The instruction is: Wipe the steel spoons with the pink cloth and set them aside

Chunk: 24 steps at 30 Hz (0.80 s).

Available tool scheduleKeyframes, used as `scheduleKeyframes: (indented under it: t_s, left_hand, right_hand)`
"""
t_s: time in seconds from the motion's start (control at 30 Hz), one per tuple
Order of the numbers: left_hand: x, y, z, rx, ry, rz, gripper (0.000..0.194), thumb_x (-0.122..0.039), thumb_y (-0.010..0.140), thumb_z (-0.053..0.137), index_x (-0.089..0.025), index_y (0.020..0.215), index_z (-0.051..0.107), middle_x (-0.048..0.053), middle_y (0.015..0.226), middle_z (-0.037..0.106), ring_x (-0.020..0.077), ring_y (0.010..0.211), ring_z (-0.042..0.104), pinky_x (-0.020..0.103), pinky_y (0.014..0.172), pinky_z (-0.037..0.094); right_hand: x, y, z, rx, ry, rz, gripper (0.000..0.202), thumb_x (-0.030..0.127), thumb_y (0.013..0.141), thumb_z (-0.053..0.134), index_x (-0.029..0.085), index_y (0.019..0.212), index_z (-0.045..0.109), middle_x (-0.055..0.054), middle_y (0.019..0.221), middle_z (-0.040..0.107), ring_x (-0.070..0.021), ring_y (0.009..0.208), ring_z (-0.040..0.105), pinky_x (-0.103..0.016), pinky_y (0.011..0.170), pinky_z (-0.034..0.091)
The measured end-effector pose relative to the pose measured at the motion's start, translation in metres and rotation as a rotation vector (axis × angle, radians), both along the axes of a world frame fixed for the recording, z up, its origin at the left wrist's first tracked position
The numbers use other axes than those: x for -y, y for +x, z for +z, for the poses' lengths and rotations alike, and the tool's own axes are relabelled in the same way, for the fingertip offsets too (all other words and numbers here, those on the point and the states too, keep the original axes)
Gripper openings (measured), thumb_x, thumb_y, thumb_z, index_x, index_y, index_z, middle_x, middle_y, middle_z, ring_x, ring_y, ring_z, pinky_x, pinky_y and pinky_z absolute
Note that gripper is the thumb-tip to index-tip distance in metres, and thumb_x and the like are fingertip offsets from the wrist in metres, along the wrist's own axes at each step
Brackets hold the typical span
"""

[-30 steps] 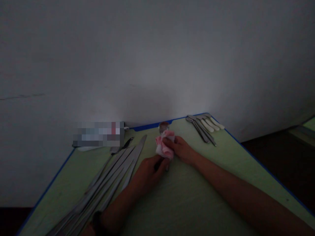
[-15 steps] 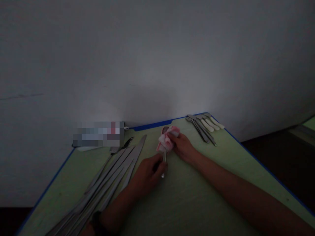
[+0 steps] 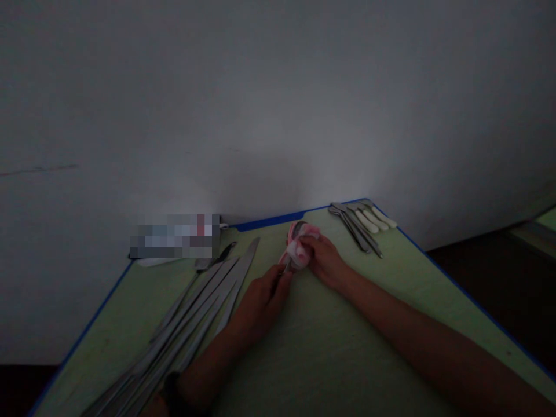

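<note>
A pink-and-white cloth (image 3: 297,253) is bunched around what appears to be a metal spoon (image 3: 299,228), held over the middle of the table (image 3: 330,347). The spoon's rounded end shows at the far side of the cloth, and its handle runs out at the near side. The left hand (image 3: 260,296) is on the near-left side of the cloth, its fingers closed around that handle. The right hand (image 3: 326,259) comes in from the right of the cloth, its fingers pinching the folds.

The work on this spoon looks under way, as it is in the cloth and not laid down. How much is done or left overall, I cannot tell. Right of the cloth and well apart from it, metal utensils (image 3: 353,230) lie beside white-handled cutlery (image 3: 368,221). Left of the cloth, long metal blades (image 3: 211,298) fan out, one with a knife-like tip.

No open container shows. Far left of the cloth, at the back, sits a blurred-out package (image 3: 174,237); whether it holds anything cannot be told.
</note>
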State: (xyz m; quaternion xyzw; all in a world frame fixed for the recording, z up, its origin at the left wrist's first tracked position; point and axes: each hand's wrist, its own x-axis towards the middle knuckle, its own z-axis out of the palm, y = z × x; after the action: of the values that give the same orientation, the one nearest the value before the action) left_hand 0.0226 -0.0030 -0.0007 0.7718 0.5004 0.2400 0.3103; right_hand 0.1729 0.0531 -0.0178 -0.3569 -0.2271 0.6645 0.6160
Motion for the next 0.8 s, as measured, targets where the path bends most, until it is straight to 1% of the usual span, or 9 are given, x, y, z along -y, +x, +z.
scheduleKeyframes:
  t_s: [0.1,0.17,0.23,0.33,0.43,0.63,0.8]
  left_hand:
    - [0.0007,0.0001,0.0012,-0.030,-0.008,-0.039,0.029,-0.036,0.094,0.034,-0.018,0.104,0.054,0.004,0.083,0.067,0.0183,0.071,0.062,0.027,0.063,0.041]
    - [0.0013,-0.0004,0.0015,-0.041,-0.017,-0.058,0.030,-0.036,0.094,0.033,-0.018,0.107,0.054,0.004,0.081,0.066,0.0180,0.069,0.062,0.026,0.062,0.041]
    - [0.0017,-0.0011,0.0009,-0.042,-0.016,-0.057,0.030,-0.036,0.095,0.032,-0.018,0.108,0.054,0.002,0.077,0.065,0.0172,0.065,0.060,0.025,0.059,0.040]
    - [0.0017,-0.0024,-0.0006,-0.050,-0.011,-0.048,0.030,-0.036,0.095,0.032,-0.018,0.104,0.054,0.002,0.072,0.064,0.0170,0.063,0.059,0.025,0.057,0.039]
    - [0.0014,-0.0031,-0.0017,-0.060,-0.007,-0.064,0.029,-0.036,0.095,0.031,-0.018,0.100,0.054,0.002,0.073,0.063,0.0171,0.064,0.060,0.025,0.059,0.040]
    - [0.0013,-0.0022,-0.0024,-0.068,0.009,-0.083,0.030,-0.036,0.095,0.031,-0.018,0.101,0.054,0.004,0.078,0.065,0.0180,0.068,0.061,0.027,0.063,0.041]
    - [0.0011,-0.0015,-0.0021,-0.100,0.003,-0.079,0.031,-0.036,0.095,0.031,-0.019,0.106,0.054,0.004,0.077,0.066,0.0185,0.067,0.062,0.026,0.060,0.040]
  right_hand:
    - [0.0000,-0.0015,0.0026,-0.062,0.010,-0.030,0.018,0.028,0.060,0.070,0.017,0.071,0.061,0.002,0.067,0.062,-0.0113,0.065,0.054,-0.025,0.065,0.042]
    - [-0.0002,-0.0015,0.0031,-0.080,0.015,-0.039,0.018,0.029,0.062,0.070,0.016,0.072,0.062,0.001,0.070,0.063,-0.0115,0.068,0.055,-0.025,0.067,0.042]
    - [-0.0002,-0.0006,0.0025,-0.078,0.008,-0.021,0.016,0.026,0.061,0.070,0.016,0.070,0.063,0.001,0.069,0.063,-0.0114,0.066,0.055,-0.025,0.066,0.042]
    - [0.0004,0.0015,0.0014,-0.041,0.038,0.064,0.013,0.019,0.059,0.067,0.015,0.070,0.064,0.000,0.067,0.064,-0.0119,0.063,0.056,-0.025,0.064,0.043]
    - [0.0017,0.0032,0.0014,-0.002,0.086,0.120,0.016,0.014,0.057,0.060,0.014,0.073,0.065,-0.002,0.072,0.067,-0.0141,0.067,0.059,-0.027,0.067,0.045]
    - [0.0013,0.0033,0.0006,0.019,0.085,0.117,0.018,0.013,0.059,0.057,0.014,0.074,0.067,-0.004,0.075,0.069,-0.0156,0.069,0.060,-0.027,0.067,0.046]
    - [-0.0012,0.0026,0.0013,-0.113,0.017,0.097,0.015,0.016,0.063,0.056,0.013,0.074,0.066,-0.004,0.071,0.068,-0.0162,0.067,0.062,-0.028,0.068,0.049]
